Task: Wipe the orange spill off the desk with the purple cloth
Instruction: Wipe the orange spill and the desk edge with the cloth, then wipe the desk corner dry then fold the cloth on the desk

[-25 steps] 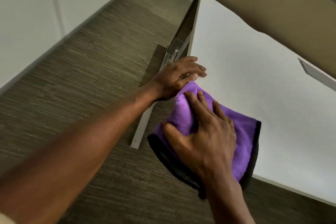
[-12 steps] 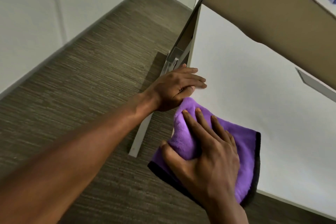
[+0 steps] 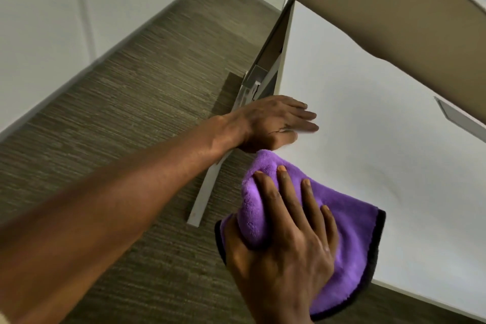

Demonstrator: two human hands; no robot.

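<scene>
One right hand [image 3: 284, 242] grips the one purple cloth [image 3: 349, 231] on the desk [image 3: 368, 118], just below one flat, open-fingered left hand [image 3: 273, 123].

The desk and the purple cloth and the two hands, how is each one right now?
desk: white top, no orange spill to be seen on the bare part.
purple cloth: bunched up on the desk's near corner, hanging partly over the edge.
right hand: pressed on top of the cloth, fingers spread, thumb tucked under a fold.
left hand: flat on the desk's edge, fingers straight, beside the cloth, holding nothing.
</scene>
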